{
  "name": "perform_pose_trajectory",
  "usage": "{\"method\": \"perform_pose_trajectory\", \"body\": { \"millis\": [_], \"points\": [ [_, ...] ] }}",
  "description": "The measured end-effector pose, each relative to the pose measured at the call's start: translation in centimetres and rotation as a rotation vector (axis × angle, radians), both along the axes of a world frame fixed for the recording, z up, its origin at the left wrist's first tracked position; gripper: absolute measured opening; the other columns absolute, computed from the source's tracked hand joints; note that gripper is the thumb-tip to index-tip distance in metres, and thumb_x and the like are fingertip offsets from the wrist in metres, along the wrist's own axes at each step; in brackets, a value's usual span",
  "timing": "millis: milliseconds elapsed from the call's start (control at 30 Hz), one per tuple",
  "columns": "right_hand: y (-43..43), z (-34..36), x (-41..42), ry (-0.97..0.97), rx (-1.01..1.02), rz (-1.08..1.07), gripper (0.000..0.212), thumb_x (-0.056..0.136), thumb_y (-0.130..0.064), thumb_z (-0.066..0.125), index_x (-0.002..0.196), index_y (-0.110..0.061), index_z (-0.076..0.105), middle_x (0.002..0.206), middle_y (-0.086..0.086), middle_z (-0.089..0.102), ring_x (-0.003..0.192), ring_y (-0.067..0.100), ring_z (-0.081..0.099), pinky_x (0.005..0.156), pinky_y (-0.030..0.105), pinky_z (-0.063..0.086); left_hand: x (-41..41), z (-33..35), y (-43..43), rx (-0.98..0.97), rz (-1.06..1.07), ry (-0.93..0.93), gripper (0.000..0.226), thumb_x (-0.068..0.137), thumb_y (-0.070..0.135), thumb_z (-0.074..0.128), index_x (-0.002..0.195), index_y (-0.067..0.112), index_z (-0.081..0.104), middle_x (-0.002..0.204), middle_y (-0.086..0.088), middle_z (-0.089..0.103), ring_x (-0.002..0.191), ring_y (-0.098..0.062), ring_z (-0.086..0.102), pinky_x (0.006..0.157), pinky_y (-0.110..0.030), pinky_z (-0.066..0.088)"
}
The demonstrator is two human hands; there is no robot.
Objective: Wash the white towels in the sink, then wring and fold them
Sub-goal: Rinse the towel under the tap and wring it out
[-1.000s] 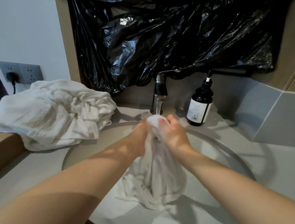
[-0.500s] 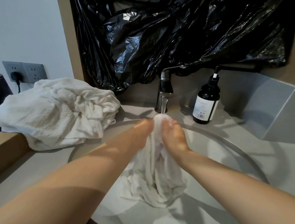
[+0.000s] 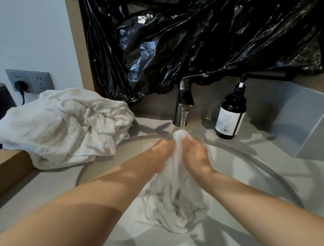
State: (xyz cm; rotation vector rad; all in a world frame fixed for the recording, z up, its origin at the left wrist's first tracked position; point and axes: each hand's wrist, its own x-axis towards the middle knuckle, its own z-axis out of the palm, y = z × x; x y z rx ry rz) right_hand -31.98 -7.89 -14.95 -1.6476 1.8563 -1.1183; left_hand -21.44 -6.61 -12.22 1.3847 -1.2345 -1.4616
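The left hand and the right hand are close together over the sink, with one wet towel squeezed between them. Both hands grip the gathered upper part of this towel. Only their backs face the camera and the fingers are blurred, so how tightly the fingers curl I cannot tell exactly. A small round bunch of the cloth comes out above the two hands, and the thin stream of water from the faucet falls directly on it. One second ago the right hand lay higher, with its fingers over the top of the bunch. Now the top is bare and the hands stand side by side, almost as they did half a second ago. The rest of the wet towel hangs down from the hands, between the two forearms, and its loose end lies spread in folds on the bottom of the basin, nearer to the person. The other white towels lie in a crumpled pile on the counter, to the left of the sink and well apart from the hands. A dark pump bottle stands upright just right of the faucet, and a black plastic sheet hangs on the wall behind.
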Motion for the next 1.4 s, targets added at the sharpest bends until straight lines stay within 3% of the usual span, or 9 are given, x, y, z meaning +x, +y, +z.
{"method": "perform_pose_trajectory", "body": {
  "millis": [100, 300, 500, 633, 767, 833, 1000, 1200, 1400],
  "points": [
    [-0.2, 0.7, -1.8, -0.180, 0.174, 0.106, 0.036, 0.098, -0.043, 0.047, 0.090, -0.013, 0.065, 0.080, 0.002, 0.066, 0.080, 0.024, 0.062, 0.075, 0.030, 0.046, 0.7, 0.9, 0.4, 0.055, -0.145, 0.023, 0.029, 0.102, 0.016, 0.046, 0.081, 0.007, 0.065, 0.074, -0.008, 0.065, 0.066, -0.020, 0.062, 0.065, -0.029, 0.052],
    [-0.1, 2.0, -4.5, -0.548, 0.382, 0.266, 0.032, 0.092, -0.034, 0.063, 0.105, -0.005, 0.061, 0.099, 0.014, 0.065, 0.086, 0.026, 0.062, 0.084, 0.038, 0.053, 2.7, 0.1, -0.9, -0.163, -0.233, -0.825, 0.034, 0.103, 0.027, 0.041, 0.133, 0.015, 0.052, 0.133, -0.003, 0.053, 0.109, -0.019, 0.054, 0.094, -0.026, 0.041],
    [-0.3, 3.4, -5.3, -0.719, 0.602, 0.507, 0.030, 0.092, -0.013, 0.059, 0.116, 0.006, 0.061, 0.107, 0.022, 0.069, 0.084, 0.027, 0.070, 0.067, 0.032, 0.059, 3.2, -1.8, -1.1, -0.274, -0.430, -0.625, 0.038, 0.086, 0.047, 0.070, 0.114, 0.023, 0.060, 0.108, 0.005, 0.065, 0.099, -0.013, 0.059, 0.083, -0.021, 0.046],
    [-1.0, 3.5, -7.1, -0.429, 0.765, 0.725, 0.040, 0.082, 0.009, 0.063, 0.121, 0.001, 0.058, 0.112, 0.018, 0.068, 0.090, 0.024, 0.070, 0.076, 0.031, 0.058, 4.3, -1.5, -1.8, -0.118, -0.215, -0.288, 0.011, 0.089, 0.019, 0.069, 0.097, 0.011, 0.072, 0.099, -0.007, 0.072, 0.100, -0.026, 0.068, 0.096, -0.035, 0.051],
    [-1.0, 1.4, -9.3, 0.121, 0.932, 0.704, 0.007, 0.089, -0.008, 0.065, 0.093, -0.002, 0.063, 0.079, 0.005, 0.067, 0.072, 0.014, 0.062, 0.067, 0.022, 0.048, 4.8, -0.2, -1.3, -0.024, 0.039, 0.113, 0.011, 0.090, 0.009, 0.060, 0.081, 0.006, 0.067, 0.073, -0.007, 0.072, 0.066, -0.021, 0.069, 0.071, -0.031, 0.056],
    [-1.0, 0.6, -9.4, 0.144, 0.862, 0.653, 0.020, 0.096, -0.026, 0.058, 0.092, -0.006, 0.063, 0.088, 0.008, 0.066, 0.085, 0.018, 0.062, 0.076, 0.024, 0.044, 5.2, -0.1, -1.6, 0.037, 0.188, 0.200, 0.013, 0.089, 0.013, 0.054, 0.091, 0.003, 0.063, 0.072, -0.011, 0.067, 0.068, -0.026, 0.064, 0.069, -0.032, 0.052],
    [-1.3, 1.0, -6.5, -0.694, 0.566, 0.477, 0.042, 0.102, -0.037, 0.042, 0.123, -0.005, 0.056, 0.105, 0.007, 0.071, 0.091, 0.018, 0.069, 0.076, 0.030, 0.056, 4.2, -0.8, -2.0, 0.114, 0.173, 0.260, 0.030, 0.095, 0.028, 0.048, 0.098, 0.003, 0.063, 0.092, -0.016, 0.066, 0.082, -0.030, 0.064, 0.077, -0.036, 0.051],
    [1.9, 1.9, 0.0, -0.359, -0.071, 0.345, 0.040, 0.101, -0.030, 0.046, 0.067, -0.012, 0.057, 0.059, -0.008, 0.051, 0.055, 0.004, 0.046, 0.057, 0.020, 0.039, 1.3, -1.2, -1.3, 0.060, -0.054, 0.311, 0.046, 0.105, 0.030, 0.038, 0.134, -0.003, 0.052, 0.094, -0.008, 0.064, 0.080, -0.020, 0.061, 0.075, -0.033, 0.050],
    [-0.2, 2.7, -2.4, -0.280, -0.098, 0.053, 0.049, 0.101, -0.026, 0.046, 0.054, -0.016, 0.038, 0.054, -0.001, 0.039, 0.056, 0.016, 0.039, 0.054, 0.025, 0.032, 1.2, -2.0, -1.5, 0.055, -0.198, 0.414, 0.043, 0.099, 0.025, 0.044, 0.127, -0.007, 0.046, 0.118, -0.024, 0.047, 0.110, -0.035, 0.047, 0.091, -0.042, 0.043]
  ]
}}
